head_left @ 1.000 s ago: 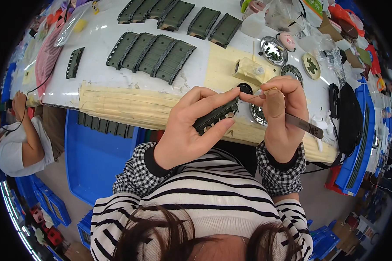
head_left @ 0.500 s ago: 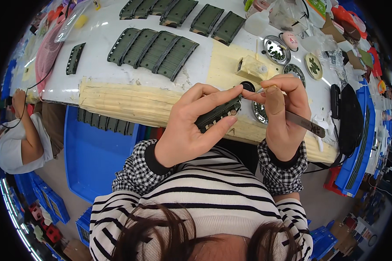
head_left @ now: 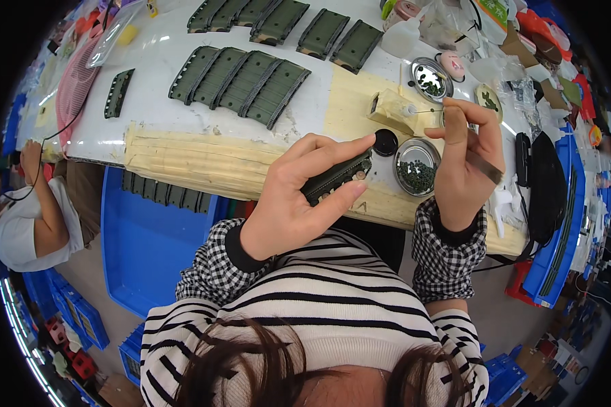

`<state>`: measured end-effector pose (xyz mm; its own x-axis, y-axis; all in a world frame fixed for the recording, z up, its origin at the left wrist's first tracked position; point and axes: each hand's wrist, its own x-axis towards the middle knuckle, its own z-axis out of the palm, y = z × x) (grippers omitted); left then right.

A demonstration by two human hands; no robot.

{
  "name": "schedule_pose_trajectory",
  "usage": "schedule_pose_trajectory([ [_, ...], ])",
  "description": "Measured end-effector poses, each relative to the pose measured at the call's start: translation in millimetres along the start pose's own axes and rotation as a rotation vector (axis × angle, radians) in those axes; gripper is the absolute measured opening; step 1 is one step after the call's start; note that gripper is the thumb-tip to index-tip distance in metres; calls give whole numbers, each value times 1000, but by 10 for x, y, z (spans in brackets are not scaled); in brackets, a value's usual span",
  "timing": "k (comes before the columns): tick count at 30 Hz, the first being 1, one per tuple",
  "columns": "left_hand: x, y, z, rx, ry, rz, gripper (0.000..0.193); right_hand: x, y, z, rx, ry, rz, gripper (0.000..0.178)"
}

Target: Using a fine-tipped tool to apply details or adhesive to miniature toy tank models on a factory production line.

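Observation:
My left hand [head_left: 299, 190] pinches a narrow dark green moulded piece [head_left: 336, 178] with small metallic round studs along its near edge. In my right hand [head_left: 467, 159], steel tweezers [head_left: 486, 168] lie across the palm, a little blurred. Between that hand's thumb and forefinger is a thin needle-like tool [head_left: 428, 110], with a dark speck along it. Its tip reaches the pale nozzle of a small bottle [head_left: 409, 109] set in a yellow-taped block [head_left: 390, 112]. Below it are a round black cap [head_left: 385, 142] and a metal dish [head_left: 402, 184] of tiny green parts.
Green ribbed panels [head_left: 237, 85] lie across the white table [head_left: 149, 88]. More dishes [head_left: 418, 74], a squeeze bottle [head_left: 400, 37] and bags crowd the right back. A blue bin [head_left: 136, 251] is below the table edge at left. Another person [head_left: 37, 210] sits at far left.
My right hand has moved right and away from the green piece, bringing the thin tool to the bottle nozzle. The metal dish is uncovered. My left hand stays nearly in place.

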<state>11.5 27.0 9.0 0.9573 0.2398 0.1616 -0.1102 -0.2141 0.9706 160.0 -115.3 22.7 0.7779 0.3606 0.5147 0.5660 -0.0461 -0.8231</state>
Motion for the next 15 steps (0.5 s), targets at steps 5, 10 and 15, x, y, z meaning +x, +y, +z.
schedule_pose_trajectory([
  [5, 6, -3, -9, -27, -15, -41, 45, 73, 139, -17, -405, -79, -187, 10],
  [10, -6, -100, 13, -452, -36, -109, 55, 49, 203, -40, -451, -181, -151, 13],
  [15, -65, -333, 36, -644, -101, -87, 58, 10, 83, -75, -416, -118, -84, 24],
])
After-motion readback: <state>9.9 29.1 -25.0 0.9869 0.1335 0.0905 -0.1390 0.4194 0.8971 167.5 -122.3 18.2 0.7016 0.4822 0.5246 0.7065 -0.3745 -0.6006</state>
